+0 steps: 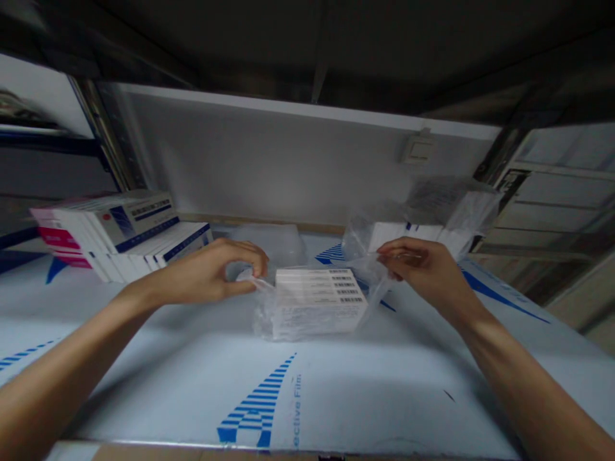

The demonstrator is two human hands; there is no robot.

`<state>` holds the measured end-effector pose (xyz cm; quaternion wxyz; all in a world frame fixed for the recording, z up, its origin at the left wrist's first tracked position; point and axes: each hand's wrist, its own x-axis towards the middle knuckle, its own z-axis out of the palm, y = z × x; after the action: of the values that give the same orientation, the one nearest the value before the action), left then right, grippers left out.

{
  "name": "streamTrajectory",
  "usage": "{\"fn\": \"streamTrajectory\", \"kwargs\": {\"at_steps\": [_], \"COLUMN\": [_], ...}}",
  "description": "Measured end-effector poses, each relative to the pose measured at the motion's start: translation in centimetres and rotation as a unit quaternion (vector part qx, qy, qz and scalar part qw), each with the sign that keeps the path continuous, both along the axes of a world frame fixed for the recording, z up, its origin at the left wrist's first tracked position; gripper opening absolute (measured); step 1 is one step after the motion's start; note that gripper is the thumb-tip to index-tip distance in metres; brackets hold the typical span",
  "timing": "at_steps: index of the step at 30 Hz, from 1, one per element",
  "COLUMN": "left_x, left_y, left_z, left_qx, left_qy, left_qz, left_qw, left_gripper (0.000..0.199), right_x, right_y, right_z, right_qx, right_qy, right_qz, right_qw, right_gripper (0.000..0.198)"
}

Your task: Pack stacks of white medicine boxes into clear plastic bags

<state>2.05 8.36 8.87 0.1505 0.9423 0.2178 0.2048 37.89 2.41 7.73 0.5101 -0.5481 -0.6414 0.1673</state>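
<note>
A bundle of several white boxes with barcodes (319,298) sits mid-shelf inside a clear plastic bag (264,317). The bag is open at the top, so the upper faces of the boxes show. My left hand (223,269) pinches the bag's left edge between thumb and fingers. On the other side, my right hand (416,262) grips the bag's right edge, pulling the film taut and away from the boxes. Neither hand touches the boxes themselves.
White-and-blue boxes (139,224) stand stacked at the left, beside pink ones (60,234). Bagged white boxes (408,234) lie at the back right. A flat clear plastic piece (271,240) rests behind. Film covers the shelf (192,365); a dark shelf (269,45) hangs overhead.
</note>
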Motion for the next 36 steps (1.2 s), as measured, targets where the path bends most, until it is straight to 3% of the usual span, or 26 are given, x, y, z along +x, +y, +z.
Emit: {"fn": "streamTrajectory", "kwargs": {"at_steps": [4,8,11,13,15,19,23,26,32,36], "left_x": [-0.2,1.1,3.5,5.6,7.8,10.9,11.7,11.6,11.9,12.0], "left_y": [0.7,0.6,0.2,-0.2,-0.5,-1.1,-0.9,-0.5,-0.9,-1.1], "left_z": [1.7,2.9,2.9,2.4,1.7,0.3,-0.9,-1.6,-1.7,-1.4], "left_qx": [-0.107,-0.262,-0.348,-0.389,-0.371,-0.339,-0.332,-0.323,-0.324,-0.347], "left_qy": [-0.163,-0.344,-0.367,-0.320,-0.264,-0.184,-0.238,-0.259,-0.328,-0.339], "left_qz": [-0.092,-0.159,-0.160,-0.100,-0.042,-0.059,-0.068,-0.067,-0.043,-0.061], "left_qw": [0.976,0.888,0.848,0.858,0.889,0.921,0.910,0.908,0.886,0.872], "left_gripper": [0.013,0.013,0.022,0.039,0.052,0.025,0.048,0.053,0.046,0.041], "right_x": [-1.6,-3.2,-4.4,-5.1,-5.8,-6.5,-5.8,-5.2,-5.4,-5.4], "right_y": [-0.6,-0.9,-0.6,-0.2,0.1,0.5,0.8,1.0,0.7,0.7], "right_z": [3.1,5.0,5.1,4.9,4.6,4.0,2.7,1.6,1.2,1.0], "right_qx": [0.091,0.154,0.154,0.163,0.184,0.206,0.225,0.175,0.143,0.138], "right_qy": [0.084,0.115,0.085,0.052,0.003,-0.121,-0.109,-0.088,-0.008,0.024], "right_qz": [0.001,0.016,0.072,0.114,0.146,0.168,0.113,0.152,0.151,0.195], "right_qw": [0.992,0.981,0.982,0.979,0.972,0.956,0.962,0.969,0.978,0.971], "right_gripper": [0.013,0.015,0.016,0.016,0.017,0.021,0.014,0.012,0.022,0.014]}}
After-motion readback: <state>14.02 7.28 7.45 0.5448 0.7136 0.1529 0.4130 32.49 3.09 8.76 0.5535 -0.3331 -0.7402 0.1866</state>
